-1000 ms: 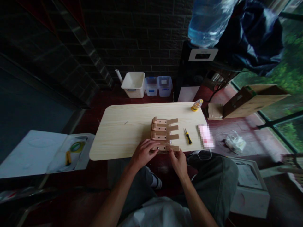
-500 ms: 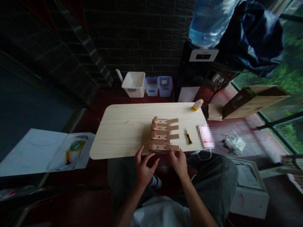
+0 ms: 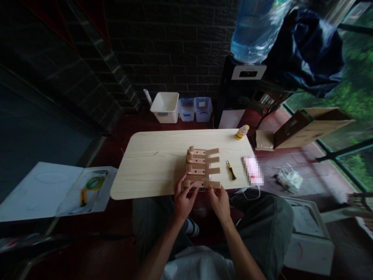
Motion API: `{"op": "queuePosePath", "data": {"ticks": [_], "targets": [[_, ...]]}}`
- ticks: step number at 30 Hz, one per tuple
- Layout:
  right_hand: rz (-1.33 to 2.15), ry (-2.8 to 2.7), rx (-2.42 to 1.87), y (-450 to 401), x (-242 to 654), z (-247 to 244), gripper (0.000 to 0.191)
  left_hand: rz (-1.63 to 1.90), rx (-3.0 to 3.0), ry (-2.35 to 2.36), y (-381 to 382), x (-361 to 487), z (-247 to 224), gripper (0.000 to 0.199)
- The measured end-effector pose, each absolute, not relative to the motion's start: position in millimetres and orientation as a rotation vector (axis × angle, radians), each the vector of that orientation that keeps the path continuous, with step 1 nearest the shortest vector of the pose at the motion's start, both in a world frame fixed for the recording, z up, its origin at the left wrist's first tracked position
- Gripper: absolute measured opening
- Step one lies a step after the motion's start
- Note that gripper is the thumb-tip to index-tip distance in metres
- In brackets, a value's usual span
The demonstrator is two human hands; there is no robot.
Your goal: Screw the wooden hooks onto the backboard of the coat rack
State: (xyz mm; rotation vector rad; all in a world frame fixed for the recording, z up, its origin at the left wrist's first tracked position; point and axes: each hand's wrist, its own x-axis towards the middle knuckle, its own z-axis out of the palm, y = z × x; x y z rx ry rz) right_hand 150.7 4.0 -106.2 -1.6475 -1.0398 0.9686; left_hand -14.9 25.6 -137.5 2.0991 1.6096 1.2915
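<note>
Left hand point(image 3: 184, 203) had moved up to the near wooden strip point(image 3: 200, 184), nine-o'clock end, fingers spread; right hand point(image 3: 220, 202) touched its three-o'clock end, apparently for steadiness, pinch undeterminable.

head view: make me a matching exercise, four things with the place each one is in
Things
1. screwdriver
2. left hand
3. white bin
4. yellow-based bottle

Places
A. beyond the far edge of the table
B. between the wooden strips and the blurred pink item
C. near the table's far right corner
D. at the left end of the nearest strip

Pairs: 1-B, 2-D, 3-A, 4-C
</note>
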Motion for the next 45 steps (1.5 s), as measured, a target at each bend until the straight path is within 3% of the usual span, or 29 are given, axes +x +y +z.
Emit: {"op": "queuePosePath", "data": {"ticks": [10, 21, 45], "targets": [[0.988, -1.047, -1.635, 5, 150, -106, 0.037, 1.325, 2.036, 1.658, 30, -15, -140, 0.020], [0.953, -1.053, -1.661, 5, 150, -108, 0.038, 1.167, 2.170, 1.615, 26, -21, -135, 0.040], [0.940, -1.056, -1.657, 6, 150, -105, 0.035, 1.415, 2.025, 1.794, 25, -8, -149, 0.020]]}}
